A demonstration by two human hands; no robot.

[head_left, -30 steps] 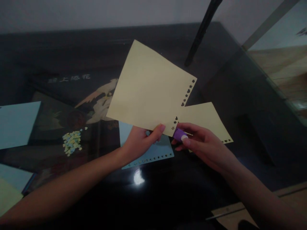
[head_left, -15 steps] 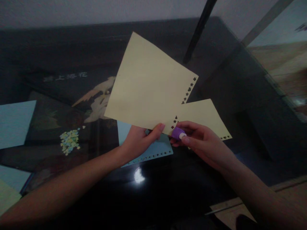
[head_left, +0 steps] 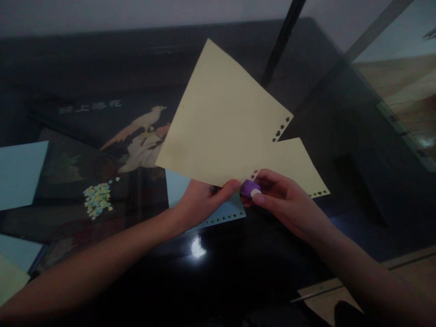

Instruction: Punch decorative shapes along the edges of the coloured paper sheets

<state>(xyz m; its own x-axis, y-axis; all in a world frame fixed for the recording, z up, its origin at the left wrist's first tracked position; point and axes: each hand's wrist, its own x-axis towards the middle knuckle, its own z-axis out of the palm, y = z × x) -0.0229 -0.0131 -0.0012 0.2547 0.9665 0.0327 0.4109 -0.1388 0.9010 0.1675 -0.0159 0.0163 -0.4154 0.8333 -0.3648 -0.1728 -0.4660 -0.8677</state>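
My left hand [head_left: 211, 198] pinches the lower edge of a pale yellow sheet of paper [head_left: 221, 113], which is tilted above the table. Star and heart holes run along its right edge. Around a small purple and white paper punch [head_left: 250, 187] closes my right hand [head_left: 286, 195], thumb on the white part; the punch sits at the sheet's lower right corner. Under my hands lie a second yellow sheet [head_left: 299, 168] and a blue sheet [head_left: 225, 209], both with holes punched along their near edges.
A heap of small yellow and blue paper cut-outs [head_left: 97, 200] lies on the dark glossy table [head_left: 163, 281]. At the left are a blue sheet [head_left: 22, 175], another blue sheet [head_left: 20, 250] and a yellow sheet [head_left: 10, 281]. A dark pole [head_left: 282, 43] stands at the back.
The held yellow sheet has shifted to the right and turned a little, with my left hand moving slightly right. My right hand stays nearly in place on the punch.
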